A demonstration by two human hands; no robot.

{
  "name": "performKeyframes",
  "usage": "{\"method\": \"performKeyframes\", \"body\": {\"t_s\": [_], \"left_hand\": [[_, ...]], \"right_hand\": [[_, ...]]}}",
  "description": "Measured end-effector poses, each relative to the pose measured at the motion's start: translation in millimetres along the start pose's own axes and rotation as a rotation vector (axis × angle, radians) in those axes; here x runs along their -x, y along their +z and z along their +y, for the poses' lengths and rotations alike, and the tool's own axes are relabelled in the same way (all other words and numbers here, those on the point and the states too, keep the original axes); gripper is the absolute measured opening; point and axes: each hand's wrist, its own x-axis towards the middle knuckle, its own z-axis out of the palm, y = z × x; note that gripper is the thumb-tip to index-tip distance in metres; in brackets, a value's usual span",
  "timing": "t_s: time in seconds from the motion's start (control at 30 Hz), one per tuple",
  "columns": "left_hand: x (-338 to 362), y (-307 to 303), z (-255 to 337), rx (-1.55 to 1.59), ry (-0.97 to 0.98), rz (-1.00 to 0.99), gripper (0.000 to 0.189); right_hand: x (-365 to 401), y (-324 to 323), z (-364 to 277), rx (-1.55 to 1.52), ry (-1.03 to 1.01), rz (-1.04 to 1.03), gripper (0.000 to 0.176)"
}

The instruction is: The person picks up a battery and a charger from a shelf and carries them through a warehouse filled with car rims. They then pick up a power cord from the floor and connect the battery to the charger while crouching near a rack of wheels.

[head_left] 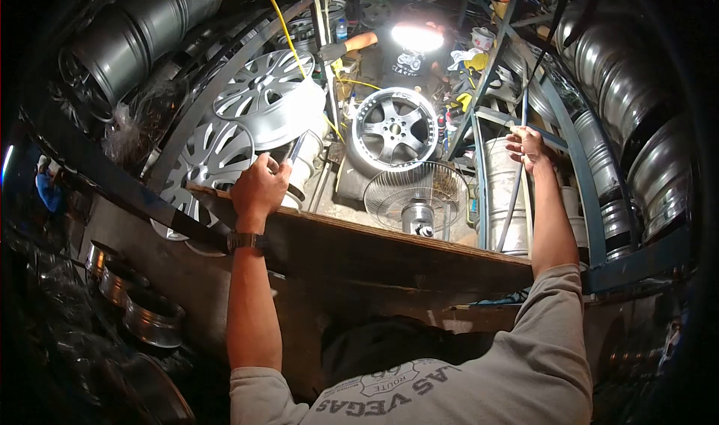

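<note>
My left hand (258,187) is closed around a thin dark tool or rod at the edge of a brown wooden board (389,245), right beside a silver multi-spoke alloy wheel (262,95). A watch sits on that wrist. My right hand (526,145) grips a blue metal rack post (517,178) at the right, arm stretched up. Below, a polished five-spoke wheel (393,129) stands upright on the floor.
Another person (408,47) stands below under a bright lamp. A round wire fan guard (416,196) lies under the five-spoke wheel. Stacked bare rims (629,140) fill the right rack, dark rims (142,28) the upper left. A yellow hose (283,28) hangs down.
</note>
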Motion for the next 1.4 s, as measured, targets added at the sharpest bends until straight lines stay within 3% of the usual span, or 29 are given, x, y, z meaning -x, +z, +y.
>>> {"method": "performKeyframes", "body": {"t_s": [0.4,1.4], "left_hand": [[-1.1,2.5,-1.8,0.008,-0.005,0.018,0.04],[-0.8,3.5,-2.6,0.011,0.009,0.014,0.041]], "right_hand": [[-1.9,-0.2,1.4,0.0,-0.003,0.012,0.025],[-1.3,-1.0,2.0,-0.003,-0.02,-0.009,0.02]]}}
